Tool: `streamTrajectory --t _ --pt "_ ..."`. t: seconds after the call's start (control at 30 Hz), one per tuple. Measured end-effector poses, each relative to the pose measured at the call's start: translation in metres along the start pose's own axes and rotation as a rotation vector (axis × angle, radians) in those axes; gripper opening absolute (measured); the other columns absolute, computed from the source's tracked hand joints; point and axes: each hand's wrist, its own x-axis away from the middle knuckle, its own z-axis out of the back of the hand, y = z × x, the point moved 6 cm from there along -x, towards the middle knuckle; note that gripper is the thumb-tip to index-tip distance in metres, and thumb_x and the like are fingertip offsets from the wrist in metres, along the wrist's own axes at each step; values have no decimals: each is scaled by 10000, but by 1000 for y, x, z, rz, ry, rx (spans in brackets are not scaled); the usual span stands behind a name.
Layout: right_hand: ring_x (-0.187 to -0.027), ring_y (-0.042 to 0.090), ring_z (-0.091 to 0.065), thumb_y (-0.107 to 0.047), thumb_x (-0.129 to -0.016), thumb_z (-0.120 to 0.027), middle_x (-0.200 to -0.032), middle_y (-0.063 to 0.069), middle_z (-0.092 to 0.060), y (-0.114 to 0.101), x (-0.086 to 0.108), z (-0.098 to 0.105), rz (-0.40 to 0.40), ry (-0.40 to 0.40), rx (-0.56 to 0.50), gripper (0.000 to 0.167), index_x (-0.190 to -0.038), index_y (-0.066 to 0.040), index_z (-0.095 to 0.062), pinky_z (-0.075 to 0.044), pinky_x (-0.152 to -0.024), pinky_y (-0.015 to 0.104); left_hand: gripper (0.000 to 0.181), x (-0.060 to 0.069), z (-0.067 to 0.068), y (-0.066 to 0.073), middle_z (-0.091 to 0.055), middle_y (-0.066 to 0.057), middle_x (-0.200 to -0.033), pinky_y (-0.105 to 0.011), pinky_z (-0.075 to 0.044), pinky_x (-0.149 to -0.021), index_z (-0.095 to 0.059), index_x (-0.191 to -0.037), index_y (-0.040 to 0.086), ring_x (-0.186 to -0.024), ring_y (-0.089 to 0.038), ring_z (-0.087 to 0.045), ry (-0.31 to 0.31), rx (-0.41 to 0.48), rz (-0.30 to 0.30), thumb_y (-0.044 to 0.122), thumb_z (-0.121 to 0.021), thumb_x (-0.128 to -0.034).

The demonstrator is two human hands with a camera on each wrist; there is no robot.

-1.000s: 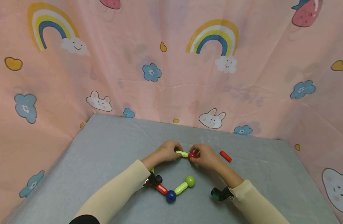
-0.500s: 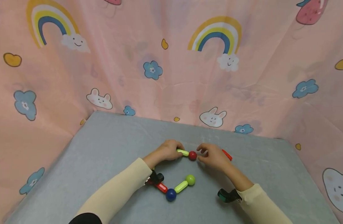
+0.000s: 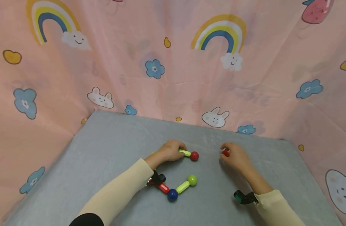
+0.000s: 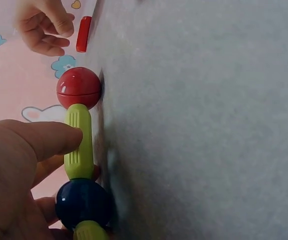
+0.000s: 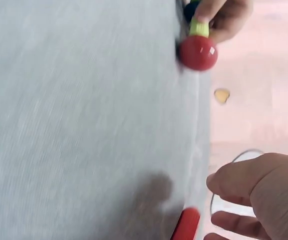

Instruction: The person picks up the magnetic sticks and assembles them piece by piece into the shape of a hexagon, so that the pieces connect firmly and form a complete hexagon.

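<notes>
My left hand pinches a yellow-green toy rod between thumb and fingers. A red ball is joined to the rod's far end. In the left wrist view a dark blue ball joins its near end, followed by another yellow-green rod. Over on the right, my right hand hovers at a loose red rod, fingers bent loosely. Both wrist views show this red rod lying on the cloth, apart from the fingers.
Nearer me lie a joined red rod, blue ball, yellow-green rod and green ball. My left forearm hides part of this chain. A printed pink curtain borders the grey tabletop.
My right hand has let go of the red ball and moved right to the loose red rod. My left hand keeps its pinch on the yellow-green rod, nearly still.
</notes>
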Motion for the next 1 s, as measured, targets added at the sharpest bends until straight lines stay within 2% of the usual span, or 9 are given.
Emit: streamTrajectory --t 0.2,0.33,0.5,0.73,1.0 --pt "-757 278 -583 -118 -774 -693 -886 179 -635 15 4 -4 -39 -62 35 299 -1025 36 -638 -503 -691 464 189 -1 -3 1 -710 57 -1011 -235 -443 -742 -742 -1048 200 -840 -84 -547 -2 -34 -33 206 -670 -873" --pt "-714 253 -574 -87 -782 -668 -827 163 -646 16 5 -6 -51 -97 26 328 -1056 84 -613 -504 -675 450 191 -1 -4 2 -714 53 -1014 -231 -446 -740 -743 -1051 196 -839 -83 -551 2 -33 -35 203 -671 -873" --pt "-704 235 -590 -100 -795 -680 -840 170 -674 14 7 -10 -109 -124 -22 318 -1035 106 -640 -515 -661 410 195 -1 -3 2 -714 42 -1018 -239 -461 -758 -740 -1060 191 -843 -87 -560 3 -23 -27 203 -668 -879" --pt "-628 150 -566 -89 -779 -693 -788 102 -667 -12 14 -19 -120 -123 -155 278 -1002 75 -675 -476 -553 279 187 0 1 2 -718 40 -973 -222 -436 -716 -749 -1029 185 -809 -86 -536 21 -27 -36 191 -680 -856" --pt "-574 106 -544 -85 -783 -714 -710 22 -614 -48 24 -35 -125 -168 -305 208 -969 9 -701 -456 -516 236 181 -1 1 2 -712 29 -962 -228 -430 -705 -751 -1014 195 -814 -89 -536 29 -49 -46 191 -680 -848"
